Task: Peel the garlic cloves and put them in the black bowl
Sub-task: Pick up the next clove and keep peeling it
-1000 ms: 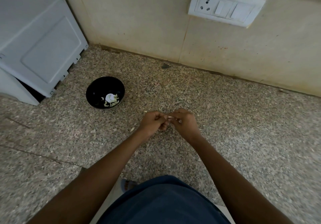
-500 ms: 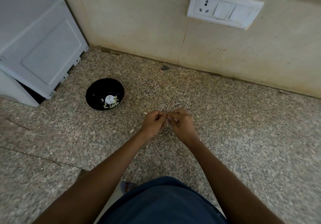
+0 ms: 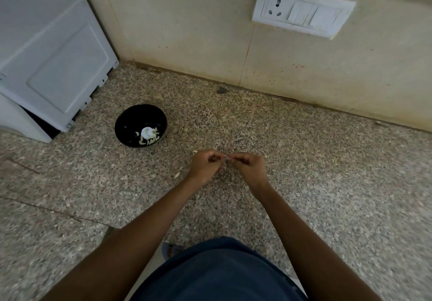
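Two hands meet over the bench (image 3: pixel 327 184): left hand (image 3: pixel 205 165) and right hand (image 3: pixel 247 166) pinch one garlic clove (image 3: pixel 226 158). It is likely light, firm and papery-skinned, so gripping its ends suits peeling. The black bowl (image 3: pixel 131 123) sits near.

Both hands' fingers (image 3: pixel 218 159) pinching a garlic clove (image 3: pixel 226 158) beside black bowl (image 3: pixel 131 123)

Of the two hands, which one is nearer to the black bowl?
The left hand: the black bowl stands on its side of the counter, while the right hand is farther away.
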